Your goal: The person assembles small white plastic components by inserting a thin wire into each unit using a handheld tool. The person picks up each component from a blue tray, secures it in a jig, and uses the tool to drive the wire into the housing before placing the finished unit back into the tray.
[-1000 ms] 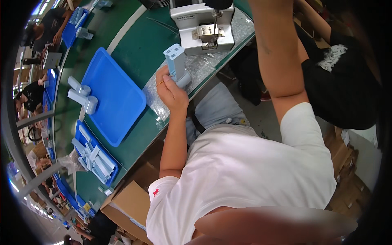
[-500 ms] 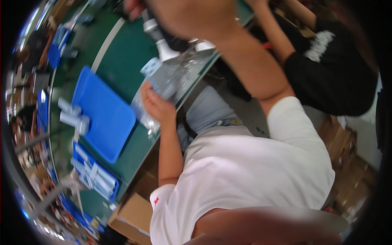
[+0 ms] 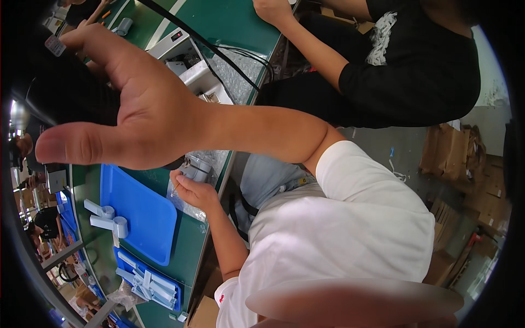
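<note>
My right hand [image 3: 147,109] looms large at the upper left, its fingers curled round a thick black hand-held tool [image 3: 71,82] and its thumb stretched along the side. A small white label sits on the tool, whose far end runs into darkness. Below that hand, my left hand [image 3: 194,191] pinches a light grey-blue plastic part [image 3: 198,169] above clear bubble wrap [image 3: 191,208] at the table's edge. The right hand and a dark tip partly cover this part. Left of it lies a blue tray [image 3: 139,213], with two grey-blue handled pieces [image 3: 109,218] at its left rim.
Closer in, a smaller blue tray [image 3: 176,298] holds several light-blue strips. A white metal box [image 3: 169,44] and black cables [image 3: 219,52] stand on the green table [image 3: 219,19]. At my right sits a co-worker in a black shirt [image 3: 410,71]; cardboard [image 3: 448,153] is stacked behind.
My right hand has swung left and lower in view with the black tool. My left hand still holds the grey-blue part, now partly covered. The whole view has shifted, showing the white metal box.
</note>
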A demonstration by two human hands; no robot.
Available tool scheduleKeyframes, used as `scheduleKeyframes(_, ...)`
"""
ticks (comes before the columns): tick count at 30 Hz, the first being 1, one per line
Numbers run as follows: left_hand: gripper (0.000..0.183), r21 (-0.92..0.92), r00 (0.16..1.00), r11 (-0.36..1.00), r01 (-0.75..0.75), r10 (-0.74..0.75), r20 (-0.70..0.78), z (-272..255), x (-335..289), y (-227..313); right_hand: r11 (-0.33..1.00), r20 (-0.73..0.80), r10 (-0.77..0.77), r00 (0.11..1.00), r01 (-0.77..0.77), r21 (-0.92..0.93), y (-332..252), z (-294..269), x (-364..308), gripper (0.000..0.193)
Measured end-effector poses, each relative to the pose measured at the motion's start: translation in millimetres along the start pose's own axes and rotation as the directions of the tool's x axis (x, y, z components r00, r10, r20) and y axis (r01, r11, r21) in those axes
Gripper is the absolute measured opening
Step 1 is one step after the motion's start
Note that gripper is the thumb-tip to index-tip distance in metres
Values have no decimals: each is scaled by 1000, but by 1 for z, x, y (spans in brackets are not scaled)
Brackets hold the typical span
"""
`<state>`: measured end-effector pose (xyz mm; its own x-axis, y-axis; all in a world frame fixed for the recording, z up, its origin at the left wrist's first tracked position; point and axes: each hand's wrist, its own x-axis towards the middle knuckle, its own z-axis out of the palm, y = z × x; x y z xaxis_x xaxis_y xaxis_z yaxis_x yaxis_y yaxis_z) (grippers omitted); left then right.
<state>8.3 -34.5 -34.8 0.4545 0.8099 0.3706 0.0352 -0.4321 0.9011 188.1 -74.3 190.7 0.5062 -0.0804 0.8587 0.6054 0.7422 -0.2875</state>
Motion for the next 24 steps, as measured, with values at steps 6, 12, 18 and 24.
scheduleKeyframes(6,32,6,1000,1000,24,-24,-8,-8,-2,-4,917,83,285,955,-297,265,-13,5,-8,79)
scheduleKeyframes(12,29,-30,986,994,-103,106,126,0,6,21,942,99,170,980,-191,274,-13,2,3,68)
scheduleKeyframes(18,28,-13,996,997,-72,72,53,-1,1,13,710,234,441,867,-496,500,-23,12,8,70)
scheduleKeyframes(24,31,5,995,996,-89,89,37,4,2,17,749,201,490,848,-528,400,-41,6,12,68)
